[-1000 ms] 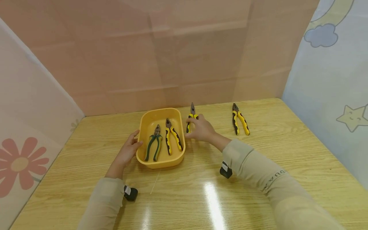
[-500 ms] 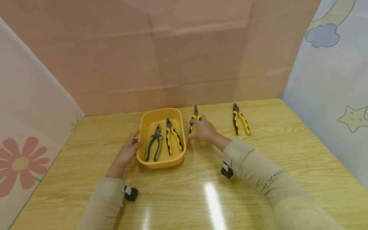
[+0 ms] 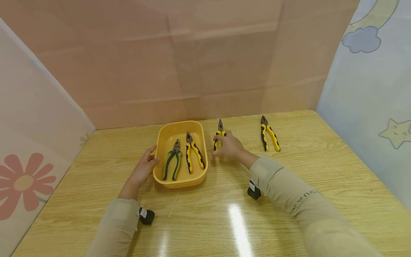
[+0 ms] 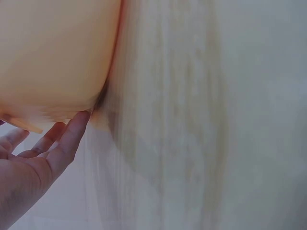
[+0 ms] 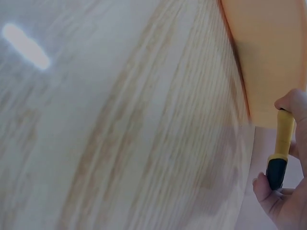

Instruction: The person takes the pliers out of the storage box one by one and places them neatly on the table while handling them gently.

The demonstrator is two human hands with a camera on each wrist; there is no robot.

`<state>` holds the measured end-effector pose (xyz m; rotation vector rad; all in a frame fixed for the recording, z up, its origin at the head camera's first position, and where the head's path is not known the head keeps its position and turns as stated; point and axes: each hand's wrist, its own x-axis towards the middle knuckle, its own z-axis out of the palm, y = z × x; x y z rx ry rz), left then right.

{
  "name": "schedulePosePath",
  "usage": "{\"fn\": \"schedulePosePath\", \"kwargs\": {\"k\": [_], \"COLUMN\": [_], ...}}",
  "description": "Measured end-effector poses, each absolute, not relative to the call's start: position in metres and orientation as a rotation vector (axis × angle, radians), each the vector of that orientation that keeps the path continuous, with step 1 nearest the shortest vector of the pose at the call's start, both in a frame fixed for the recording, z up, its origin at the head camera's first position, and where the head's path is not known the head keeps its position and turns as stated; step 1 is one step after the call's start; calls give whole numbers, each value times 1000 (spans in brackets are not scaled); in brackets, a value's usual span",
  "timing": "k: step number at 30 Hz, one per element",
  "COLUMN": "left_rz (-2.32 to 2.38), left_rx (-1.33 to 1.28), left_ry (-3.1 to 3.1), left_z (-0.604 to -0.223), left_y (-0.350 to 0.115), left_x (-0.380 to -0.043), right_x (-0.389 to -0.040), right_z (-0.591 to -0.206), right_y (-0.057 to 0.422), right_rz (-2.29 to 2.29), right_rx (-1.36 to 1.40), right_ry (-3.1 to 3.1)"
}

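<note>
In the head view, my left hand [image 3: 144, 167] holds the left side of a yellow plastic box [image 3: 181, 182], its thumb at the rim and its fingers against the outer wall. Inside lie green-handled pliers [image 3: 173, 160] and yellow-and-black pliers [image 3: 189, 144], side by side. Just right of the box, my right hand [image 3: 232, 146] grips long-nose pliers [image 3: 220, 125] by their yellow-and-black handles, nose pointing away from me. The right wrist view shows one handle [image 5: 282, 143] between the thumb and fingers. Part of these handles is hidden behind the hand.
Another pair of yellow-and-black pliers [image 3: 269, 134] lies farther right on the wooden table [image 3: 205, 221]. A thin pale strip [image 3: 173, 205] is in front of the box. A pinkish panel [image 3: 192, 64] stands behind, with patterned panels at both sides.
My right hand has shifted a little to the right and towards me, with the long-nose pliers in it. The left hand and the box have stayed practically still.
</note>
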<state>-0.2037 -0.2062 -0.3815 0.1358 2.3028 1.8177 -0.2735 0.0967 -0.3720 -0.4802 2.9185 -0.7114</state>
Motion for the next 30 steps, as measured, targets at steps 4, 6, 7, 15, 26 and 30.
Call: {"fn": "schedulePosePath", "kwargs": {"k": [4, 6, 7, 15, 26, 30], "left_rz": [1810, 1811, 1811, 1808, 1784, 1786], "left_rx": [132, 123, 122, 124, 77, 71], "left_ry": [2312, 2311, 2308, 2310, 2319, 2314], "left_z": [-383, -383, -383, -383, -382, -381], "left_y": [-206, -206, -206, -207, -207, -207], "left_x": [-205, -205, -206, -207, -207, -207], "right_x": [-275, -275, -276, -283, -289, -290], "right_z": [-373, -375, -375, -381, -391, -394], "right_y": [97, 98, 98, 99, 100, 100], "right_rz": [-706, -694, -691, -634, -518, -499], "right_rx": [-485, -496, -499, -530, -559, -563], "right_ry": [2914, 2914, 2914, 2936, 2946, 2953]}}
